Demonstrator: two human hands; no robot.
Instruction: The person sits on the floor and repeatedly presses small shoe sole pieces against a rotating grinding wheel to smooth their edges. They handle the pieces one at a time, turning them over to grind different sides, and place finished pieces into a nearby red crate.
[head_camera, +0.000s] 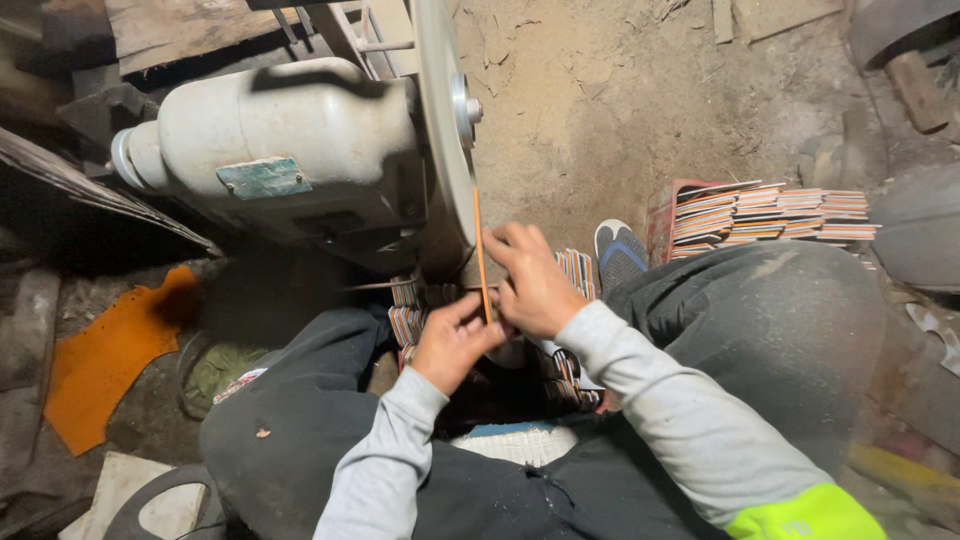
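Right hand, left hand, gripping orange strip

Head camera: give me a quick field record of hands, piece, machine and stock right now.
left hand: grips the lower end of the thin orange strip
right hand: grips the same strip, higher up
strip: upright, edge at the grey metal disc
machine: pale grey motor housing left of the disc
stock: stacked flat orange-edged pieces at right

Smooth painted-metal motor housing, dull grey metal disc, thin orange strip — plastic-looking, rough dusty earth floor.
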